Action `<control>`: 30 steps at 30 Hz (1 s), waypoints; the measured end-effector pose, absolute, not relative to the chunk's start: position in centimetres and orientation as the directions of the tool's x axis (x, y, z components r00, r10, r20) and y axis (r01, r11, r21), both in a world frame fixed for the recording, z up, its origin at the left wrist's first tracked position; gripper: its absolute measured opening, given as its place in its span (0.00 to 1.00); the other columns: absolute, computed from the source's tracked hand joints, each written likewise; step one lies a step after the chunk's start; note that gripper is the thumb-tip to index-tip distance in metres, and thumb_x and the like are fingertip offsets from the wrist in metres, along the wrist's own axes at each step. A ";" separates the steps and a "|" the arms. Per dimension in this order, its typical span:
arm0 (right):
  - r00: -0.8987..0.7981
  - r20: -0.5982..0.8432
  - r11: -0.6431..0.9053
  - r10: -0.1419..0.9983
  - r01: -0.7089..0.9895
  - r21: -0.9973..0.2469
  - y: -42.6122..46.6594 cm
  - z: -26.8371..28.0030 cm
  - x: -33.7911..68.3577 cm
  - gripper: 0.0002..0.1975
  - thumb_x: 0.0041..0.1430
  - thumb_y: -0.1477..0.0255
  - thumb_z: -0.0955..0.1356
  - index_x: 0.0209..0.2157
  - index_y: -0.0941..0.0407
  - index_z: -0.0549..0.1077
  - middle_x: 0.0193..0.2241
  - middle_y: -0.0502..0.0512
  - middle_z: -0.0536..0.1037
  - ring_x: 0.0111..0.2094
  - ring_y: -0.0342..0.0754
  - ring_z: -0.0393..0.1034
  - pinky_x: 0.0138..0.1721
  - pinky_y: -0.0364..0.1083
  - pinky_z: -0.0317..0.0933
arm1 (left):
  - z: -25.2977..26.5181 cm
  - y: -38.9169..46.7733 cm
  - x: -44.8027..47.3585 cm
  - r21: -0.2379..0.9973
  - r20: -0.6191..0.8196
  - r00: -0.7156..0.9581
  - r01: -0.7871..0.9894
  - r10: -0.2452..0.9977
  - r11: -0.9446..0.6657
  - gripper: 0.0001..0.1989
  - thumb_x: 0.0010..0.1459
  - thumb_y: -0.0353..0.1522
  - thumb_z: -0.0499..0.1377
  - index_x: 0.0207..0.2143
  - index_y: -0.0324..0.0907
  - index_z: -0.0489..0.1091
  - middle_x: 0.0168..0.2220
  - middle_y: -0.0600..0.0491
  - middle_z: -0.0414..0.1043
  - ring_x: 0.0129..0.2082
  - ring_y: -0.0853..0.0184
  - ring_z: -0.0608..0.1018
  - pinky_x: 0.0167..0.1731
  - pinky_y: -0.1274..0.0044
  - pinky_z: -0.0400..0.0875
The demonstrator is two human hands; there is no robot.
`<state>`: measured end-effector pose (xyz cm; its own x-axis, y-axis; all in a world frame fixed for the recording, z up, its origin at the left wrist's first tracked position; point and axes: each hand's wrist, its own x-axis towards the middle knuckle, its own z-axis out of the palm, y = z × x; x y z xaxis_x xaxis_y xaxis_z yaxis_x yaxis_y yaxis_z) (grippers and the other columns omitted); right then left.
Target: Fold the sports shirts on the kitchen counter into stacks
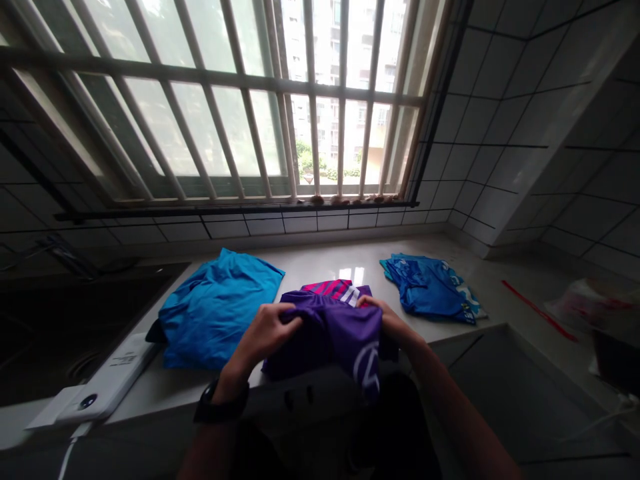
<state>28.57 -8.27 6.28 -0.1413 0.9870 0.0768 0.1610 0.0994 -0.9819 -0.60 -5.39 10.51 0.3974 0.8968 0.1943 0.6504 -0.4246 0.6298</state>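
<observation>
Step in hand looks like arranging the purple garment: both hands have it at the front edge of the pale surface, partly bunched up, with a lower flap hanging over the edge. Left hand has its fingers closed on the cloth, thumb on top; right hand grips the opposite side near the top, some fingers hidden behind fabric. Next move, my read, calls for an even grip on both sides, light tension to take out the creases, and support for the hanging flap so it doesn't drag. Material: thin, limp, smooth knit by the look of it, soft rounded folds, white printed logo on the flap. Pink-and-dark striped cloth with a white patch shows just behind it; can't tell if it's the same piece. Left of it, a bright blue garment, loose and broadly wrinkled. Right, well apart, a flat folded blue pile, layered, roughly rectangular, uneven edges, some white print.
</observation>
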 end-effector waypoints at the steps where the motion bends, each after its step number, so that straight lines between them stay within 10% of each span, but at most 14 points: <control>1: -0.032 0.043 0.048 0.999 0.199 -0.979 -6.9 6.5 28.8 0.08 0.53 0.72 0.68 0.38 0.54 0.72 0.36 0.52 0.79 0.38 0.49 0.74 0.43 0.46 0.69 | 11.0 -4.0 0.2 0.588 0.166 0.339 0.720 0.926 -0.369 0.14 0.61 0.39 0.57 0.32 0.39 0.78 0.29 0.52 0.78 0.34 0.62 0.79 0.35 0.77 0.70; 5: 0.348 0.222 0.039 0.911 0.464 -0.885 -5.0 5.5 29.2 0.20 0.58 0.73 0.65 0.52 0.55 0.71 0.50 0.61 0.78 0.53 0.55 0.74 0.58 0.55 0.66 | 9.7 -0.6 2.0 0.332 0.202 0.101 0.929 0.974 -0.165 0.22 0.64 0.39 0.57 0.55 0.35 0.75 0.51 0.38 0.78 0.51 0.53 0.79 0.51 0.69 0.72; 8: 0.236 0.418 0.186 0.877 0.636 -0.749 -6.7 3.9 28.8 0.20 0.62 0.74 0.62 0.54 0.56 0.73 0.54 0.64 0.77 0.58 0.55 0.71 0.64 0.56 0.62 | 6.4 -0.5 1.5 0.240 0.098 0.240 0.936 0.966 -0.257 0.29 0.62 0.38 0.61 0.64 0.41 0.69 0.59 0.38 0.74 0.57 0.52 0.78 0.57 0.66 0.71; 12: -0.019 0.335 0.239 0.942 0.738 -0.631 -8.2 2.1 27.8 0.20 0.66 0.74 0.62 0.56 0.55 0.76 0.57 0.61 0.77 0.59 0.53 0.71 0.63 0.53 0.63 | 2.2 -1.2 0.3 0.250 0.037 0.457 0.856 0.888 -0.452 0.26 0.63 0.39 0.62 0.63 0.48 0.72 0.67 0.44 0.69 0.65 0.55 0.72 0.64 0.66 0.66; 19: -0.049 0.092 0.076 0.995 0.942 -0.328 -5.9 0.8 27.2 0.20 0.72 0.69 0.64 0.61 0.53 0.75 0.64 0.61 0.74 0.64 0.58 0.68 0.63 0.56 0.62 | -0.5 -3.4 0.2 0.091 0.147 0.344 0.929 0.927 -0.359 0.25 0.69 0.40 0.55 0.64 0.43 0.71 0.63 0.39 0.72 0.62 0.50 0.75 0.60 0.61 0.69; 30: 0.141 0.418 0.138 0.897 0.810 -0.570 -0.9 1.7 28.1 0.25 0.61 0.73 0.70 0.60 0.55 0.73 0.59 0.64 0.74 0.61 0.58 0.69 0.62 0.57 0.65 | 1.5 -3.7 -0.1 0.166 0.209 0.237 0.947 0.949 -0.274 0.16 0.68 0.37 0.54 0.50 0.40 0.76 0.49 0.41 0.78 0.50 0.53 0.78 0.50 0.66 0.72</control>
<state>28.13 -0.95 1.74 0.1412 0.8974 0.4181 0.8100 0.1381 -0.5700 -0.14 -3.67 1.54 0.2375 0.9487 0.2088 0.9474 -0.2737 0.1660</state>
